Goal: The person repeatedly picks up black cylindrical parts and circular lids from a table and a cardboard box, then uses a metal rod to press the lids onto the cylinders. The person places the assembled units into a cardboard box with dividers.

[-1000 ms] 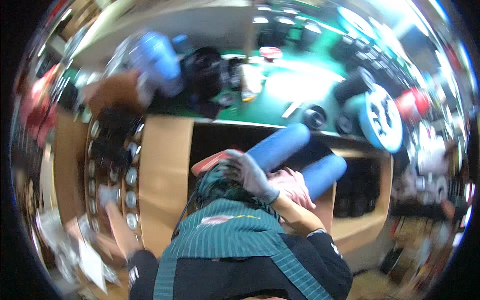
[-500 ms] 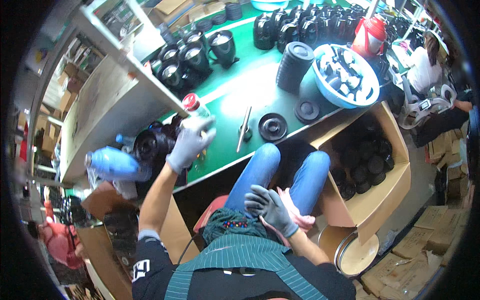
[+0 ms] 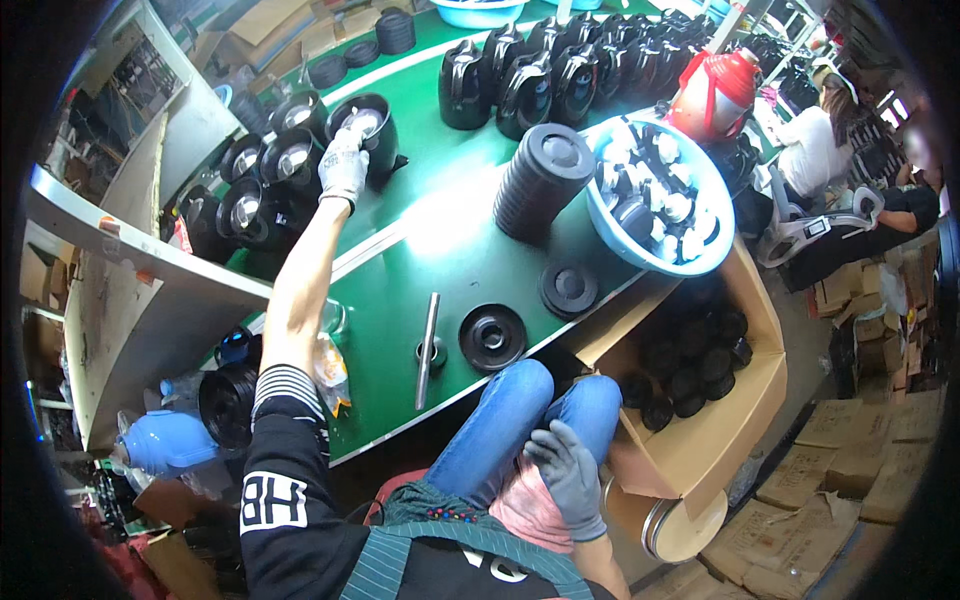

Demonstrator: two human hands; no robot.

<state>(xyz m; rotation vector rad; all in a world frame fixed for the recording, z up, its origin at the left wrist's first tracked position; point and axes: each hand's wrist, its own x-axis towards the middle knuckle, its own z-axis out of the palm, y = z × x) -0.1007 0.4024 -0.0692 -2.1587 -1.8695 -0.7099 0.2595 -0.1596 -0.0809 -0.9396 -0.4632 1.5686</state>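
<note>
Black kettle body (image 3: 368, 128) upper left of centre, standing upright on the green surface (image 3: 450, 250), open top showing a shiny inside; left hand (image 3: 345, 165) in a grey glove sits on its rim, fingers curled over the near edge and gripping it. More open black kettle bodies (image 3: 262, 175) crowd just left of it in a cluster, touching or nearly so, little room on that side. To its right a bare green strip runs toward frame centre, open room there. Left arm stretched out long from lower left, bare forearm, striped cuff and black sleeve at the elbow. Mid frame: tall stack of black ribbed discs (image 3: 542, 180), touching or just beside a blue basin (image 3: 700, 265) filled with small black and white parts, basin overhanging the surface's right edge. Near the lower edge of the surface lie two loose black discs (image 3: 492, 336), a metal rod (image 3: 428, 345) beside them. Row of finished black kettles (image 3: 520, 85) along the top. Right hand (image 3: 572, 475), also grey-gloved, rests lower centre on the lap over the blue jeans, fingers loosely bent, holding nothing. Open cardboard box (image 3: 720, 440) of black parts sits right of the knees, below the surface edge. Another person (image 3: 815, 150) seated at upper right, well apart.
</note>
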